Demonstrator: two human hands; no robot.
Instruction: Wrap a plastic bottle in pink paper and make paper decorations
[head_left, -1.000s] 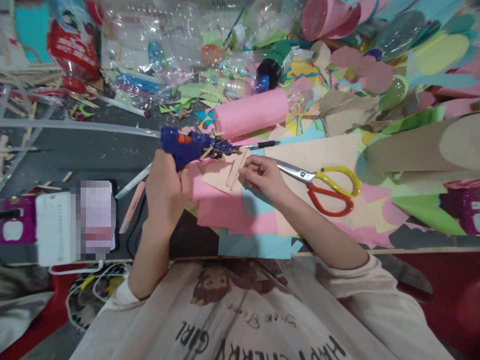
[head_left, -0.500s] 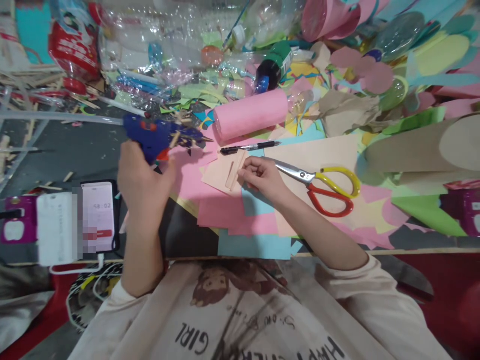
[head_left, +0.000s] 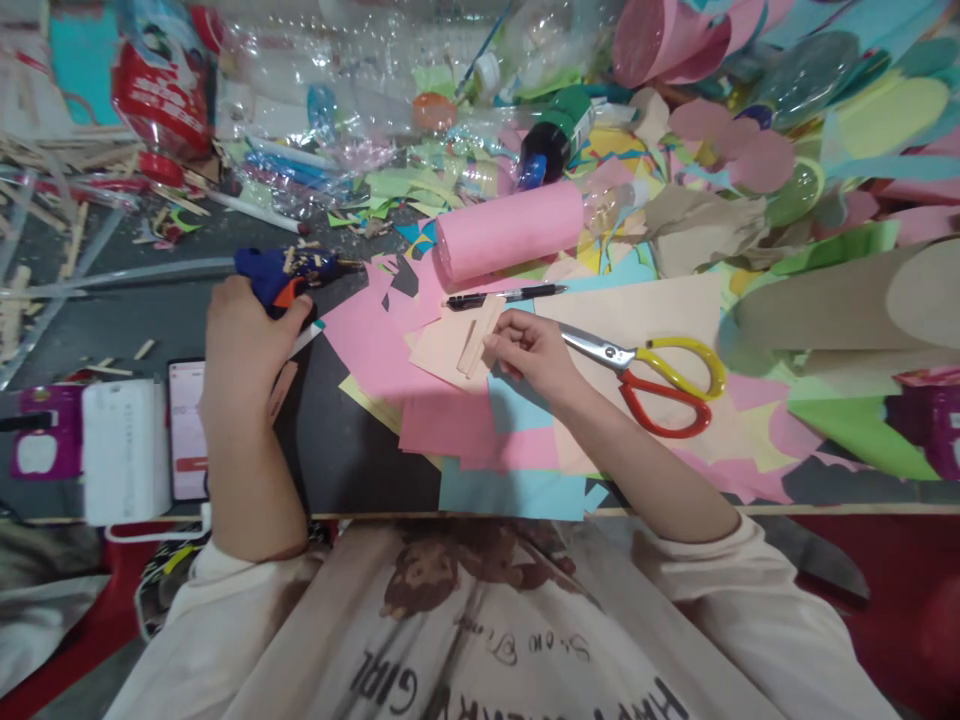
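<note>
My left hand (head_left: 244,335) is closed around the handle of a blue hot glue gun (head_left: 259,268). The gun's nozzle points right, and a clear glue stick trails from its back. Bits of wood cling to its top. My right hand (head_left: 531,350) pinches the edge of a flat, pale wooden stick (head_left: 484,338) at a small peach paper (head_left: 439,352). A short thin sliver lies beside that stick. Just beyond is a black pen (head_left: 506,295). Scissors (head_left: 637,375) with one yellow and one red handle lie right of my right hand.
A pink paper-wrapped roll (head_left: 510,232) lies behind the pen. Clear plastic bottles, a green bottle (head_left: 559,130) and paper scraps crowd the back. At the left are a phone (head_left: 187,430), a white box-shaped device (head_left: 126,450) and loose wooden sticks. Coloured sheets cover the middle.
My left hand has moved left and lower with the glue gun, whose nozzle has drawn back from the pink roll. My right hand keeps its pinch. The view has shifted slightly.
</note>
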